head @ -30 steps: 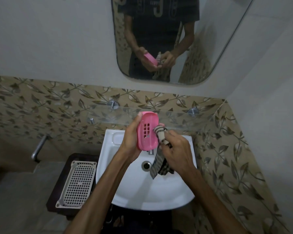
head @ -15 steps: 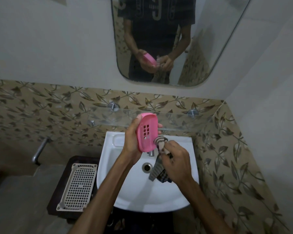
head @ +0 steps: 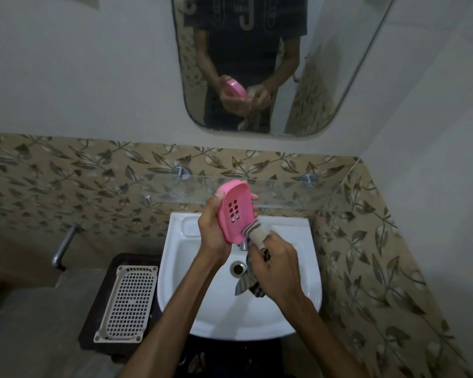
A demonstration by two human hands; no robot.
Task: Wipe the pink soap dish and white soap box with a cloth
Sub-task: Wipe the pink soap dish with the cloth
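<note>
Over the white ceramic basin (head: 298,304), the left hand (head: 212,236) is gripping the perforated pink plastic soap dish (head: 235,211) upright, exposing its lower edge to the striped grey cloth (head: 257,234) pinched in the right hand (head: 276,267).

The soap dish (head: 234,211) was bright pink, with a small grid of square holes. The cloth (head: 253,233) was beige at its bunched tip and striped grey and pale lower down, possibly checked where it hung in shadow. The sink (head: 306,257) was glossy white. The wall tiles (head: 66,186) were tan with a dark brown leaf and vine pattern. The perforated tray (head: 126,304) was off-white, resting on a dark brown surface (head: 93,323). The upper wall (head: 79,64) was plain pale grey.
</note>
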